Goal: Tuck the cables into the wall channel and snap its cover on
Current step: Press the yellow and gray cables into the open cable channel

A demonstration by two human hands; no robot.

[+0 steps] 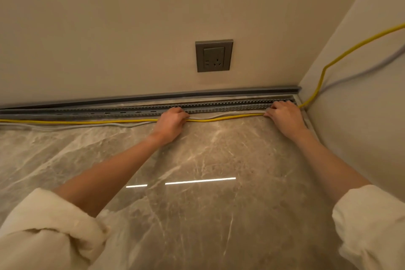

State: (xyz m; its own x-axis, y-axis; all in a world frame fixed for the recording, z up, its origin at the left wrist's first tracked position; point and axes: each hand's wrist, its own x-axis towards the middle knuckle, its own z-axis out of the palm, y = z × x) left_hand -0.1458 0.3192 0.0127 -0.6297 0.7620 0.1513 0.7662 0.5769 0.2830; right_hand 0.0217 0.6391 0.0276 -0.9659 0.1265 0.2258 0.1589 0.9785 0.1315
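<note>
Nearest the camera, two cream, fleecy sleeves (50, 230) are sitting pushed up above the forearms, and both bare arms are reaching forward over a glossy brown marble floor (197, 215) that is reflecting two thin strips of light.

Further out, the left hand (171, 121) is resting palm down at the foot of the wall, its grip curled closed over the yellow cable (228, 118) and the grey cable (221, 114), which are passing under its fingers side by side. The right hand (285, 115) is lying near the corner, palm down too, its grip closing on the same pair where they are running toward the side wall; how tightly the fingers are pinching there I cannot tell.

Between the hands both cables are lying on the floor just in front of the wall channel (135, 112), not yet inside it. To the left of the left hand they are trailing on along the floor, the yellow one nearer the channel and the grey one drifting slightly away from it.

The channel itself is running along the base of the back wall as an open grey metal track with slots and a toothed edge. A dark cover strip (219, 92) is sitting just above it against the wall.

Beyond the right hand, both cables are climbing the side wall (361, 55) in the corner. Higher on the back wall, a grey power socket (214, 55) is sitting between the two hands' positions.
</note>
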